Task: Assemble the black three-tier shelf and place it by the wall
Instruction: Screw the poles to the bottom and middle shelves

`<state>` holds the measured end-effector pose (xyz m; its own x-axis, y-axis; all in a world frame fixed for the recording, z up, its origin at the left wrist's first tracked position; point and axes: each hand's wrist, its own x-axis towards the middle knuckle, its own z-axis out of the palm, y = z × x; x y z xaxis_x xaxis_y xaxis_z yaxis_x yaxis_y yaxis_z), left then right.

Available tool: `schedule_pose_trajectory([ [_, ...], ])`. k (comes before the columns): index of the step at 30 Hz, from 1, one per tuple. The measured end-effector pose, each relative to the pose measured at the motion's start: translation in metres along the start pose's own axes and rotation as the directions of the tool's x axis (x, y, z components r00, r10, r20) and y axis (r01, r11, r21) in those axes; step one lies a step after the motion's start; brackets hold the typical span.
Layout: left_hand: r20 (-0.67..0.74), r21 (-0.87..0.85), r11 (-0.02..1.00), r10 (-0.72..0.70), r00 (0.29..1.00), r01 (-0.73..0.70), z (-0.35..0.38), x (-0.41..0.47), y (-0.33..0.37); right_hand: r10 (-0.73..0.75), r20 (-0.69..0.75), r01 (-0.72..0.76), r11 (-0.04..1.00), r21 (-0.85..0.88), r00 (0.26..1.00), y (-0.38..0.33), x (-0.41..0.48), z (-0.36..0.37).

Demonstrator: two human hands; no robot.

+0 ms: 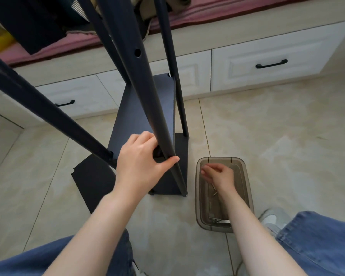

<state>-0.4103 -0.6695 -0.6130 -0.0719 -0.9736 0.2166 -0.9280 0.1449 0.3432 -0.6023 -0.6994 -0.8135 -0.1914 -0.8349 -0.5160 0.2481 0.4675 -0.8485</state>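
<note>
Left hand (141, 162) clasps a post (147, 96) — shelf (131, 112) judged stiff, light, tippy; right hand (217, 174) in bin (247, 186), fingers curled — hold unclear.

The left hand (141, 158) grips a black pole (147, 96) at a shelf (145, 108). The right hand (217, 173) reaches into a smoky box (219, 159) on the floor (287, 136), fingers curled above metal parts (214, 189); a loose panel (92, 182) lies to the left

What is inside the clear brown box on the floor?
The right hand reaches into the box; two loose screws lie beside the wrist and small metal parts at the near end. The hand and forearm cover part of the bottom.
</note>
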Motion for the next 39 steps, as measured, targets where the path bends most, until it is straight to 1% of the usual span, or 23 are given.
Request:
schedule_pose_trajectory([
  [3,0.123,0.040,0.999,0.020,0.992,-0.025,-0.006,0.008,-0.002,-0.178,0.025,0.178,0.984,-0.002,0.984,-0.027,-0.007,0.025],
  [5,0.187,0.095,0.994,0.035,0.982,-0.054,-0.009,0.013,-0.005,-0.231,0.030,0.230,0.973,0.015,0.973,-0.044,-0.010,0.035],
  [7,0.244,0.122,0.991,0.031,0.969,-0.063,-0.012,0.016,-0.006,-0.242,0.030,0.239,0.968,0.073,0.970,-0.056,-0.012,0.044],
  [10,0.306,0.023,1.000,0.005,0.952,-0.013,-0.014,0.018,-0.005,-0.220,0.090,0.202,0.964,0.172,0.971,-0.065,-0.020,0.059],
  [12,0.354,-0.029,0.999,-0.019,0.935,0.032,-0.016,0.020,-0.003,-0.211,0.150,0.184,0.967,0.175,0.966,-0.063,-0.028,0.071],
  [15,0.412,0.032,0.997,-0.071,0.909,0.063,-0.020,0.026,-0.002,-0.204,0.189,0.189,0.977,0.094,0.961,-0.054,-0.038,0.086],
  [18,0.417,0.081,0.995,-0.093,0.904,0.065,-0.024,0.031,-0.005,-0.184,0.192,0.180,0.983,0.041,0.964,-0.048,-0.041,0.095],
  [26,0.393,0.017,0.993,-0.111,0.913,0.114,-0.053,0.038,-0.048,-0.268,0.251,0.276,0.961,0.002,0.930,-0.061,-0.047,0.129],
  [30,0.349,-0.129,0.971,-0.145,0.926,0.201,-0.071,0.036,-0.078,-0.301,0.294,0.307,0.951,0.025,0.907,-0.066,-0.055,0.153],
  [34,0.303,-0.236,0.936,-0.185,0.935,0.262,-0.081,0.030,-0.105,-0.315,0.328,0.320,0.947,0.039,0.891,-0.070,-0.059,0.173],
  [39,0.287,-0.388,0.871,-0.196,0.937,0.301,-0.083,0.021,-0.143,-0.345,0.389,0.383,0.924,-0.022,0.854,-0.075,-0.062,0.196],
])
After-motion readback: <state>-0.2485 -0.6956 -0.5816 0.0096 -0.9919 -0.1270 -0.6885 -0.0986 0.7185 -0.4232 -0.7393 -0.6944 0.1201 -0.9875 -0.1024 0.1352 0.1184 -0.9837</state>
